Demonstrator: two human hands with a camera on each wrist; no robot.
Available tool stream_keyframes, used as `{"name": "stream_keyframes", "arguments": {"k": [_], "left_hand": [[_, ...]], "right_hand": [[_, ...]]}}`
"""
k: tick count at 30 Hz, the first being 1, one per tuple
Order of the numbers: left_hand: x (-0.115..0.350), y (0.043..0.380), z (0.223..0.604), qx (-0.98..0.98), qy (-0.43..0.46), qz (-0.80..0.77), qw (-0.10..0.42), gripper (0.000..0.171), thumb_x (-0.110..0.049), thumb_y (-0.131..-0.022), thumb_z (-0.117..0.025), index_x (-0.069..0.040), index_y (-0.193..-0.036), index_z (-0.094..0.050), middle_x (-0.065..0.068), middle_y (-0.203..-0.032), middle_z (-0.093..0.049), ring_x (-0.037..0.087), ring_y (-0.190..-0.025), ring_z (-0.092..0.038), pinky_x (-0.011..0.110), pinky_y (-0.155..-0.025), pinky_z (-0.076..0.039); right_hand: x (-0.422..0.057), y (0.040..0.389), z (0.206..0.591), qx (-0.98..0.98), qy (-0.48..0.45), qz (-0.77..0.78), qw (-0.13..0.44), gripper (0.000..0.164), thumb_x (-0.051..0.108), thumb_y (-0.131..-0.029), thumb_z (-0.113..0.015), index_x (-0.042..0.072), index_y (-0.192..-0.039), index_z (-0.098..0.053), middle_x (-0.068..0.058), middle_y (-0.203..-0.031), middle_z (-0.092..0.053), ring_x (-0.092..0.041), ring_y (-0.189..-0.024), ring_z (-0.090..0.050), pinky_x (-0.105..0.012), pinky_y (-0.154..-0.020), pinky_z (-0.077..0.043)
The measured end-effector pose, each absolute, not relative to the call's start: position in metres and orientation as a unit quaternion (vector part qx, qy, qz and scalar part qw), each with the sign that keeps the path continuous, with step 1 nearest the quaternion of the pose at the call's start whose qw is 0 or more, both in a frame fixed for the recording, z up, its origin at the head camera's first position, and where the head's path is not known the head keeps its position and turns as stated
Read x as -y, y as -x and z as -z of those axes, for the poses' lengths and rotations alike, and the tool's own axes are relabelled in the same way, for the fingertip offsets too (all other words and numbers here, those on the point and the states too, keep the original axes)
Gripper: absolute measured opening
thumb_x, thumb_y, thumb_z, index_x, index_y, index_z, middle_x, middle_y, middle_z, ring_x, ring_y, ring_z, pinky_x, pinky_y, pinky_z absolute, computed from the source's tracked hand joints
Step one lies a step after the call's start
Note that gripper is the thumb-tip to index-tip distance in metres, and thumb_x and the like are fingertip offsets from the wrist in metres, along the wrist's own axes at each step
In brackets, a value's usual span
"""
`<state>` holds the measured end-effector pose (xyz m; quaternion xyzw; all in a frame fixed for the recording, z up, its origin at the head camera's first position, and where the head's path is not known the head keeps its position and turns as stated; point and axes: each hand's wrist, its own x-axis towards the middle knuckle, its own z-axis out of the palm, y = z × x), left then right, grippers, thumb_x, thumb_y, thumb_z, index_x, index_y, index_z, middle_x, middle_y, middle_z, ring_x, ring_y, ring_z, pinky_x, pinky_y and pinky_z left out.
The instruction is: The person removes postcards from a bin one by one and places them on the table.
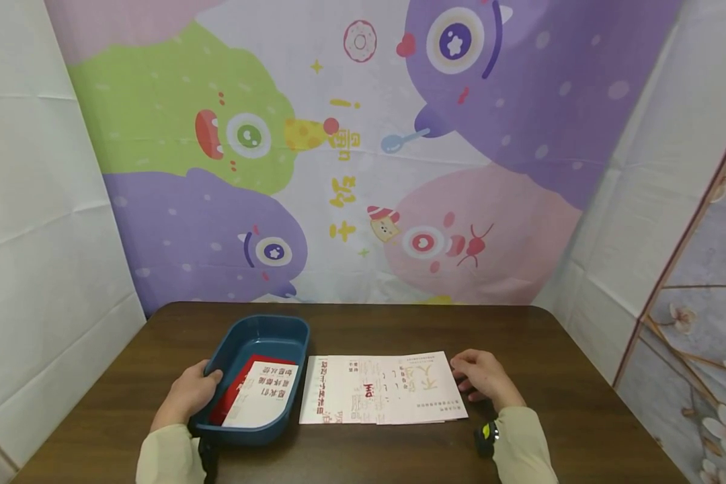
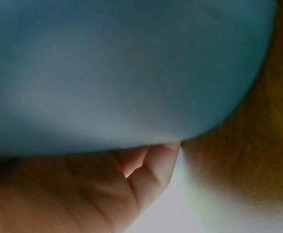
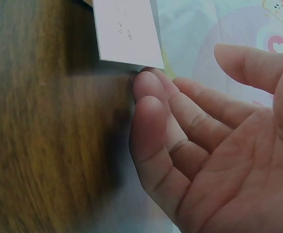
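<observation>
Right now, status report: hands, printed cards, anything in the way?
Left hand gripping blue tray, left side. Right hand loosely curled by right end of overlapping printed cards, contact unclear. Cards flat on brown table, right of tray. No obstruction visible.

Tray (image 1: 278,337) left, card row (image 1: 381,390) right on the table (image 1: 393,457)
I see cards (image 1: 263,396) in the tray, left hand (image 1: 192,391) at its left, right hand (image 1: 487,378) at the row's right end, curtain (image 1: 351,269) behind.
</observation>
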<state>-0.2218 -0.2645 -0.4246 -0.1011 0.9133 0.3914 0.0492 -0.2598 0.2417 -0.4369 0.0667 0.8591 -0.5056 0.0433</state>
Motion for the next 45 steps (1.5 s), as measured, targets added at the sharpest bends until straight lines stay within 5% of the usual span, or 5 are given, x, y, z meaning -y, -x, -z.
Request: {"name": "stream_keyframes", "arguments": {"k": [37, 45], "left_hand": [[0.265, 0.221, 0.424, -0.911, 0.095, -0.398, 0.048, 0.05, -0.022, -0.103, -0.039, 0.014, -0.137, -0.035, 0.041, -0.127, -0.048, 0.05, -0.106, -0.05, 0.072, -0.092, -0.043], [0.266, 0.22, 0.424, -0.914, 0.088, -0.393, 0.043, 0.046, -0.021, -0.102, -0.039, 0.013, -0.134, -0.04, 0.04, -0.124, -0.051, 0.05, -0.104, -0.052, 0.071, -0.091, -0.043]], "right_hand": [[-0.232, 0.259, 0.422, -0.874, -0.05, 0.482, 0.026, 0.029, 0.023, -0.096, -0.059, 0.002, -0.116, -0.063, -0.018, -0.098, -0.068, -0.025, -0.072, -0.063, -0.039, -0.056, -0.054], [-0.171, 0.239, 0.381, -0.902, 0.083, 0.414, -0.087, 0.021, 0.022, -0.093, -0.064, 0.01, -0.11, -0.068, -0.011, -0.101, -0.072, -0.022, -0.081, -0.065, -0.041, -0.067, -0.056]]}}
